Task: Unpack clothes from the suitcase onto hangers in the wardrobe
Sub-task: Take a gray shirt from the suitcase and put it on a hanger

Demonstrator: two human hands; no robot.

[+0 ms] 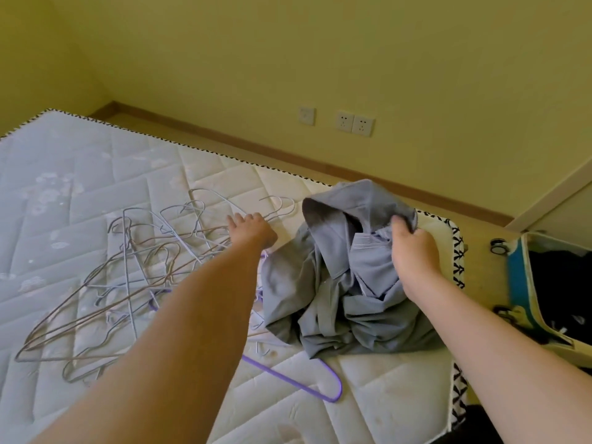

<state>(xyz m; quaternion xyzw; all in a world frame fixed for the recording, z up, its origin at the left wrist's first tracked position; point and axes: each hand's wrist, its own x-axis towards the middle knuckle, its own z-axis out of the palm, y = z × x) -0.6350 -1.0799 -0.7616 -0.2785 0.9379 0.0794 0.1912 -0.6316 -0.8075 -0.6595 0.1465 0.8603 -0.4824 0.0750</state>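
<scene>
Early yet: right hand clutches the unhung grey shirt; left hand reaches spread-fingered onto the hangers beside it; suitcase seems still full.

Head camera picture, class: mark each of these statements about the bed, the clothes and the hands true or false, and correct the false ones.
1. The right hand grips the grey garment. True.
2. The grey garment already hangs on a hanger. False: it lies crumpled on the mattress.
3. The left hand reaches to the pile of wire hangers. True.
4. The suitcase lies on the mattress. False: it stands open on the floor, to the right of the bed.
5. The purple hanger lies partly under the grey garment. True.
6. The mattress is covered with a dark sheet. False: it is bare, white and quilted.
</scene>
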